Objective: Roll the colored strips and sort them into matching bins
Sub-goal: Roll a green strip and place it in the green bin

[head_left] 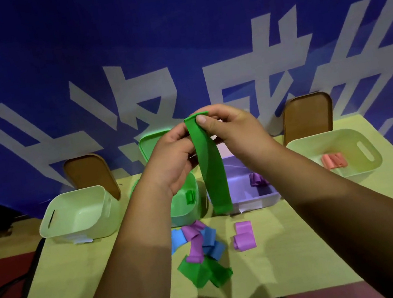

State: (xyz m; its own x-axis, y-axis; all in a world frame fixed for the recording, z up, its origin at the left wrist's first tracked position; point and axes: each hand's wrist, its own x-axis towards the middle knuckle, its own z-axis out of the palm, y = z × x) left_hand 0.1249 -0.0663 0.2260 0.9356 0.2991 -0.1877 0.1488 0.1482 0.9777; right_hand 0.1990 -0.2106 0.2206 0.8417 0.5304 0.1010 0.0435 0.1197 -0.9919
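A: What did we have before us?

B: A blue banner (171, 36) with large white characters closed off the far side. Our yellow-green table (83, 285) ran up to it, and four bins stood in a row at the table's far edge: a pale green bin (55, 229) at the left, then a green bin (186, 218), a purple bin (256, 202) and a pale bin (365, 170) at the right.

A: And our hands?

B: Both were raised above the middle bins. Our right hand (233, 127) pinched the top end of a green strip (213, 172) under its thumb, and our left hand (173, 158) gripped the same end with curled fingers. The strip hung straight down, unrolled, its lower end in front of the gap between the green and purple bins.

A: What lay on the table?

B: A loose pile of strips (202, 252) near us, green, purple and blue, with a lone purple strip (243, 236) just to its right, partly curled.

A: And inside the bins?

B: Small rolls: a green roll (190, 196) in the green bin, a purple roll (257, 179) in the purple one, a pink roll (334, 161) in the right-hand pale bin.
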